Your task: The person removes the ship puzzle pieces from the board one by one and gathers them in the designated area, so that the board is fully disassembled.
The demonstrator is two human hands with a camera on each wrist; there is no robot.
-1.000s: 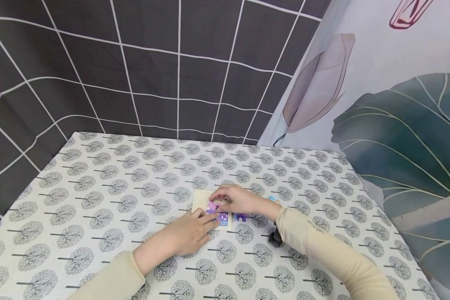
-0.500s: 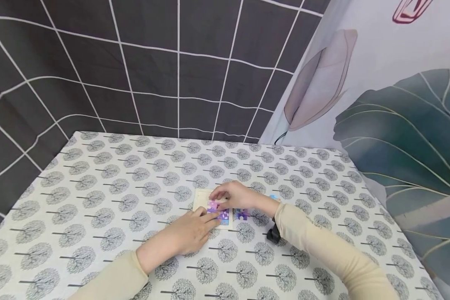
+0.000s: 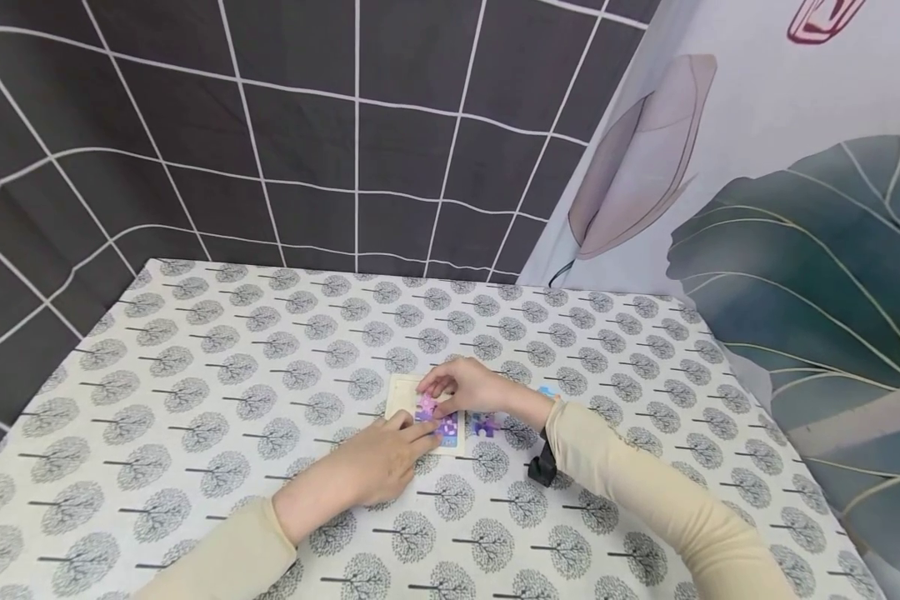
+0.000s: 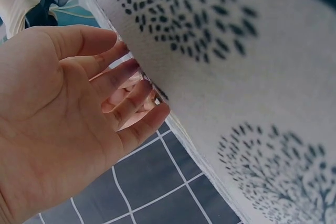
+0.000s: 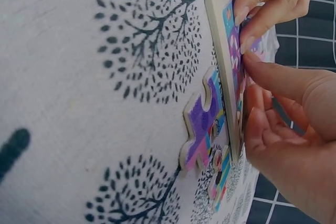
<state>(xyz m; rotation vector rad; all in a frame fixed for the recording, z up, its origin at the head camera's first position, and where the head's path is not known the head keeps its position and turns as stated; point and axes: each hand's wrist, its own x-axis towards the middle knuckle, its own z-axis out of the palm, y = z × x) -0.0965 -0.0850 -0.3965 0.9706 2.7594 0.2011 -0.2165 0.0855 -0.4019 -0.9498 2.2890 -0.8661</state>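
Observation:
In the head view a pale jigsaw tray (image 3: 401, 395) lies on the cloth with purple and blue puzzle pieces (image 3: 448, 431) inside it. My left hand (image 3: 378, 458) reaches in from the lower left, its fairly straight fingertips resting on the pieces and the tray's near side. My right hand (image 3: 468, 390) comes over the tray from the right and pinches a pink-purple puzzle piece (image 3: 428, 403) between thumb and fingers. That piece is partly hidden by the fingers. In the right wrist view its purple edge (image 5: 255, 44) shows by the thumb tip.
Right of the tray lies a loose purple puzzle piece (image 3: 486, 425). A blue puzzle piece (image 3: 547, 392) is partly hidden behind my right wrist. A black strap mount (image 3: 543, 467) hangs under that wrist. The tree-print tablecloth (image 3: 270, 375) meets a dark grid curtain (image 3: 285, 150) behind.
My right hand has shifted slightly up, and more of the pink piece shows between its fingers. The left hand has stayed nearly still on the tray.

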